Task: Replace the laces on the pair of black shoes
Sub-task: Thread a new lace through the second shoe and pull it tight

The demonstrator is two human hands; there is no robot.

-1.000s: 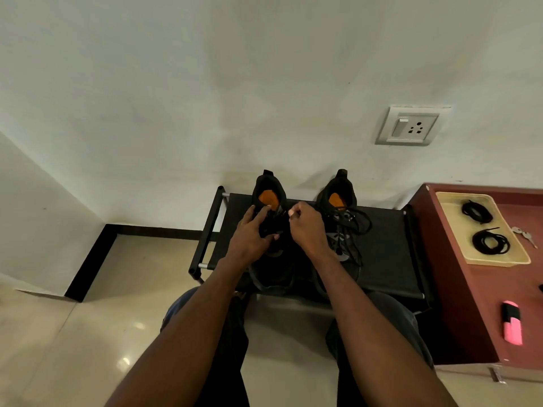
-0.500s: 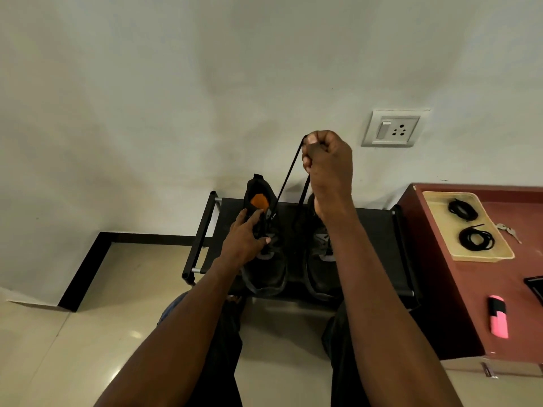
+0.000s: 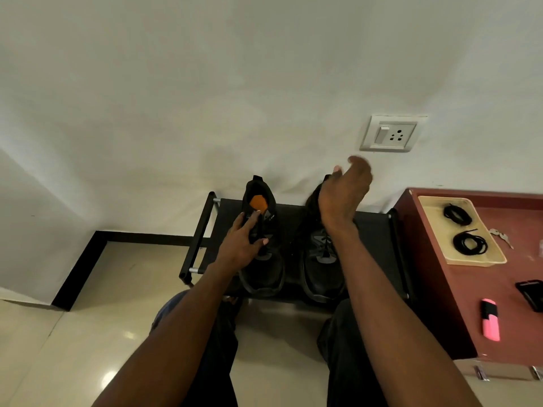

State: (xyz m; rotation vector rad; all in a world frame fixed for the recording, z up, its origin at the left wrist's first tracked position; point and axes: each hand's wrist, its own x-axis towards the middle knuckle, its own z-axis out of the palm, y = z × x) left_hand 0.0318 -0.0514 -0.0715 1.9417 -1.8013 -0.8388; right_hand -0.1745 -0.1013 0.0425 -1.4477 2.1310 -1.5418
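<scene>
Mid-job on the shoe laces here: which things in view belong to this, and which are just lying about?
Belongs to the job:
left shoe, under the left hand
right shoe, behind the raised right hand
two coiled black laces in the tray

Lying about:
keys
pink highlighter
black object at the edge
wall socket

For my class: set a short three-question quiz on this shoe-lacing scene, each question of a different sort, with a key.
1. True or false: the left hand rests on the left shoe.
2. Multiple choice: how many coiled black laces lie in the cream tray? A one, B two, C four.
3. Fill in: the right hand is raised over the right shoe with its fingers ____ and nothing in them.

Key: 1 true; 2 B; 3 open.
</scene>
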